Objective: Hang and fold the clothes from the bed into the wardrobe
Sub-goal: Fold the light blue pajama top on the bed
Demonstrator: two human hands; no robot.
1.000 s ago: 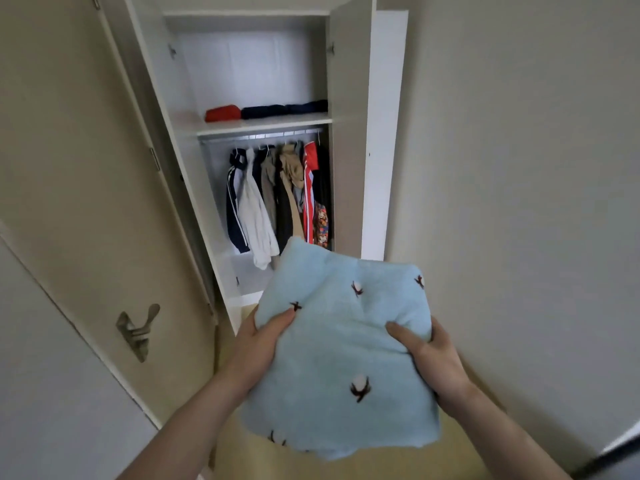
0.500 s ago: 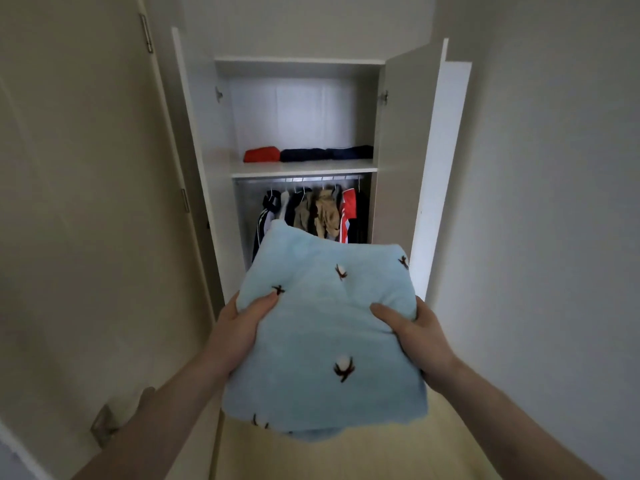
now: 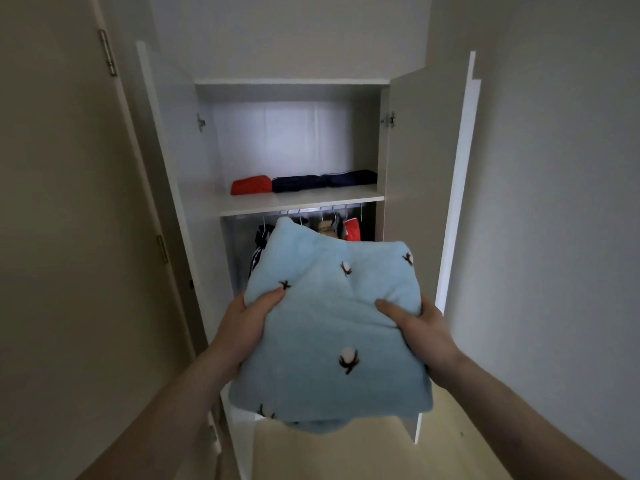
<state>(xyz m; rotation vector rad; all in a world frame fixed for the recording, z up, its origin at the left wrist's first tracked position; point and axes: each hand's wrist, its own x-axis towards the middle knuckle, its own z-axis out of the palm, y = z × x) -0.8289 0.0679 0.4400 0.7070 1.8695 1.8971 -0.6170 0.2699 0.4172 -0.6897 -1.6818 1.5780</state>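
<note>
Left hand [image 3: 247,315] and right hand [image 3: 420,323] are gripping opposite sides of the folded pale-blue fleece garment with cotton-boll print [image 3: 332,327], before the open white wardrobe [image 3: 301,202]. Judged soft, light, floppy; supporting underneath is advisable.

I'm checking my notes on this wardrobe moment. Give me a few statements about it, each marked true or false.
1. Both hands, left hand and right hand, hold the folded light blue garment. True.
2. The wardrobe shelf is bare. False: a folded red item and folded dark items lie on it.
3. Clothes hang on the rail under the shelf. True.
4. The wardrobe doors are closed. False: the right door and the one opposite stand open.
</note>
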